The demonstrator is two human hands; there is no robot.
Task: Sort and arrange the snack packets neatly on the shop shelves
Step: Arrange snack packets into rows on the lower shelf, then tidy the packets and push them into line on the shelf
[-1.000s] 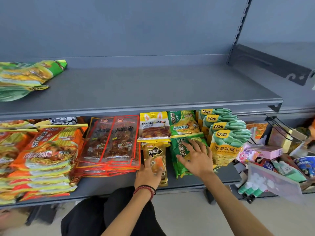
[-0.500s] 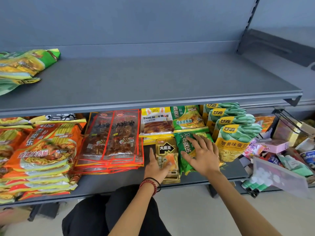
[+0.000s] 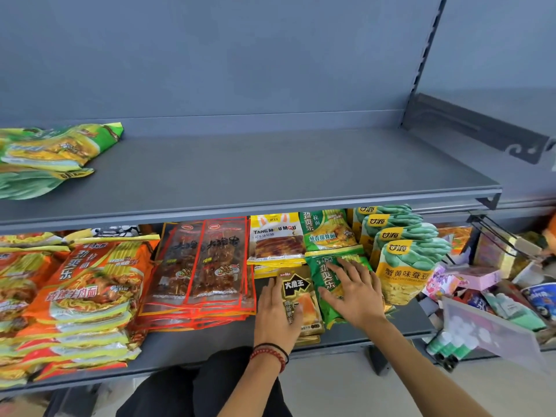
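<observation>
Here, at the near edge of the lower shelf [image 3: 210, 347], my left hand [image 3: 276, 314] lies flat along the brown packet [image 3: 296, 288] to square it. My right hand [image 3: 353, 296], fingers spread, presses the green packet [image 3: 325, 275] beside it, keeping the rows apart.

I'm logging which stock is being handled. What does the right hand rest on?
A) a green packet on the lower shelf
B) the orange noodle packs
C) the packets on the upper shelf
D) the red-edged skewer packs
A: the right hand lies with fingers spread flat on the green packet on the lower shelf, next to the brown packet that the left hand touches.
</observation>
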